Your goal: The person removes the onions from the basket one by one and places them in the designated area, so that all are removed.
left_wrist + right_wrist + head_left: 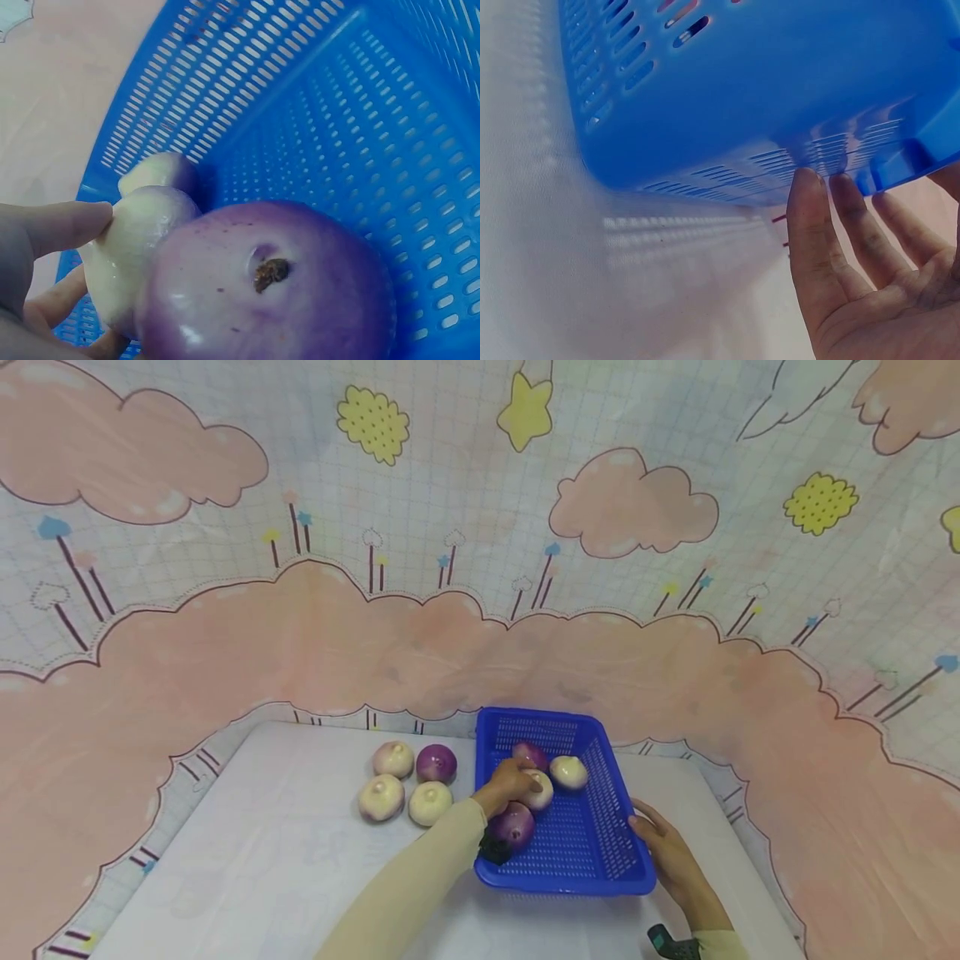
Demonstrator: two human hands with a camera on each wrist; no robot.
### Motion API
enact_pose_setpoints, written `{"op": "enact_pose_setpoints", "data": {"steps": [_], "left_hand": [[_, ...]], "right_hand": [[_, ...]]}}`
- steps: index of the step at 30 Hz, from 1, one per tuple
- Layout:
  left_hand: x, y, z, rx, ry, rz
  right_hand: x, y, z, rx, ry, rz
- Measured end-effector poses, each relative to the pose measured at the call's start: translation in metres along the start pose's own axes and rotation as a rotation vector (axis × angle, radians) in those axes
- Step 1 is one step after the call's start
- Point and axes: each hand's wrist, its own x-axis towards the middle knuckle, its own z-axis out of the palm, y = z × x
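Inside the blue plastic basket (577, 835), my left hand (512, 782) holds a pale onion (538, 792) between thumb and fingers. The left wrist view shows the thumb on the near side of this pale onion (127, 247), with fingertips below it. Close to that wrist lies a large purple onion (277, 285), partly covering the held one. Another purple onion (529, 755) and a whitish onion (568, 772) lie farther back in the basket. My right hand (670, 852) rests at the basket's right side, its fingers (810, 247) extended against the outer wall.
Left of the basket, a purple onion (437, 764) and three pale onions (381, 797) sit grouped on the white table (247, 843). A cloud-patterned cloth (420, 652) hangs behind the table. A dark strap (675, 945) is on the right wrist.
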Motion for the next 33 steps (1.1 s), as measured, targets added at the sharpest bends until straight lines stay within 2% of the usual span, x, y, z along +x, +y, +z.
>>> {"op": "enact_pose_setpoints", "data": {"steps": [4,9,13,15,22,29,33], "left_hand": [[0.002,-0.002,-0.004,-0.069,-0.038,0.034],[0.001,-0.005,-0.011,-0.142,-0.1,0.039],[-0.002,-0.005,-0.017,-0.192,-0.125,0.042],[-0.002,-0.003,-0.019,-0.205,-0.136,0.044],[-0.003,0.005,-0.028,-0.25,-0.164,0.108],[-0.008,0.015,-0.044,-0.274,-0.18,0.132],[-0.01,0.02,-0.053,-0.308,-0.198,0.167]], "right_hand": [[0.0,0.001,0.002,0.009,0.015,0.018],[-0.003,0.006,0.004,0.042,0.012,0.049],[-0.004,0.008,0.005,0.023,0.016,0.058],[-0.003,0.008,0.005,0.016,0.019,0.058],[0.0,0.002,0.006,0.022,0.032,0.056],[0.001,-0.004,0.006,0.015,0.042,0.055],[0.002,-0.006,0.006,0.022,0.038,0.049]]}}
